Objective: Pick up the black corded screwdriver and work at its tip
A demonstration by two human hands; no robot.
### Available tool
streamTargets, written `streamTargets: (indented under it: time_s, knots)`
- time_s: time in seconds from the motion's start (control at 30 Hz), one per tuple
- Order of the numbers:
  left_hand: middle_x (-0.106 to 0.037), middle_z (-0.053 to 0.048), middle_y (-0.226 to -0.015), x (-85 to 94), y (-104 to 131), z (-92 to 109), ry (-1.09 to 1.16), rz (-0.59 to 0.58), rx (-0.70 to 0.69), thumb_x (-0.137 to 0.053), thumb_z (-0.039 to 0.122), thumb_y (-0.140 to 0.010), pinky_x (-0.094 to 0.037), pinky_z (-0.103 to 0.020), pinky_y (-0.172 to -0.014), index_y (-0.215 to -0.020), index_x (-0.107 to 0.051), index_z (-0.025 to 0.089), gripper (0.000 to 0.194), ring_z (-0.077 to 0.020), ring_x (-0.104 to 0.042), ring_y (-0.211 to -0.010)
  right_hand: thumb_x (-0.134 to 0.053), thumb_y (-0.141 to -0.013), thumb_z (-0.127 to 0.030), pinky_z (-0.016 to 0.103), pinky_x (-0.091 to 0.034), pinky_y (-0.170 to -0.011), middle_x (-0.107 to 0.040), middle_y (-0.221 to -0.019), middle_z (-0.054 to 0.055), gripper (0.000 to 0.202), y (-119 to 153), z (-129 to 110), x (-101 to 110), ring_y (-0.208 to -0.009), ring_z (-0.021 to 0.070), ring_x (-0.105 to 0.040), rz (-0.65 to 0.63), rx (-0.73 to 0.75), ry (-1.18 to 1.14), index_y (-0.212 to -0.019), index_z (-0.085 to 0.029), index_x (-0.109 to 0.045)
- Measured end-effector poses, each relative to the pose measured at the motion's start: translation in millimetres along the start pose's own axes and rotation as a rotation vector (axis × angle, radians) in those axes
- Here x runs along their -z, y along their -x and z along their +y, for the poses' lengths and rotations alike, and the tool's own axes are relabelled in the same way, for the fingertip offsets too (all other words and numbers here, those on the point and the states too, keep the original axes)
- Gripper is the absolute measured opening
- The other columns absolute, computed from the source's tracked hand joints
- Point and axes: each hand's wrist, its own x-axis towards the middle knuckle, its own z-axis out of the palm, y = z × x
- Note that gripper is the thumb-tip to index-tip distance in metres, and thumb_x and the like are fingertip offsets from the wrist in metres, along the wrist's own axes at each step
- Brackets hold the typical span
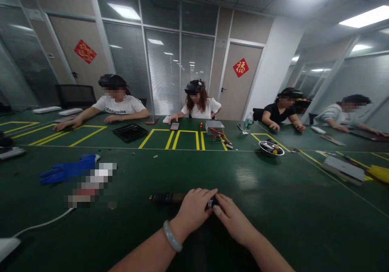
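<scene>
A dark brown and black strap-like thing [164, 198] lies on the green tabletop in front of me, with a small metallic tip at its left end. My left hand [196, 209] lies over its right part, fingers closed together and curved down onto it. Against those fingertips, my right hand [232, 217] bends its closed fingers around the same end. A small black rounded piece [212, 202] with a pale mark shows between both hands. The fingers hide most of that end, so its exact kind is unclear. On my left wrist sits a pale bangle [172, 236].
Left on the table [136, 223] lie a blue glove [69, 169] and a pixelated item with a white cable [45, 223]. Farther off are a metal bowl [271, 148] of small parts, a water bottle [247, 124], a wired metal box [214, 126] and a black tray [130, 132]. Several people sit opposite.
</scene>
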Motion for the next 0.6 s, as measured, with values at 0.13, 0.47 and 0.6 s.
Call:
streamTargets:
  time_s: [0.13, 0.47, 0.6]
  knots:
    - [-0.062, -0.002, -0.121, 2.3, -1.4, -0.2, -0.016, -0.005, 0.032, -0.064, 0.034, -0.087, -0.041, -0.037, -0.092, -0.134, -0.048, 0.030, 0.050, -0.0226, -0.056, -0.108, -0.056, -0.087, -0.031, 0.034, -0.042, -0.096, -0.057, -0.125, 0.007, 0.035, 9.3, -9.2, 19.7, -0.105, 0.0202, -0.059, 0.064, -0.109, 0.265, -0.121, -0.023, -0.058]
    - [-0.060, -0.002, -0.124, 7.1, -1.7, -3.1, -0.029, -0.011, 0.086, -0.060, 0.039, -0.090, -0.040, -0.038, -0.094, -0.130, -0.051, 0.030, 0.041, -0.0222, -0.055, -0.112, -0.064, -0.081, -0.020, 0.033, -0.044, -0.081, -0.068, -0.096, 0.011, 0.022, 31.7, -4.6, 36.9, -0.095, 0.0255, -0.065, -0.076, -0.512, 0.707, -0.102, -0.014, -0.061]
    - [-0.059, -0.003, -0.126, 9.0, -1.3, -6.3, -0.034, -0.024, 0.061, -0.059, 0.039, -0.090, -0.039, -0.040, -0.097, -0.132, -0.050, 0.029, 0.044, -0.0226, -0.053, -0.115, -0.054, -0.083, -0.012, 0.032, -0.044, -0.081, -0.067, -0.098, 0.012, 0.017, 27.3, -2.8, 32.7, -0.093, 0.0237, -0.064, -0.006, -0.460, 0.728, -0.098, -0.014, -0.063]
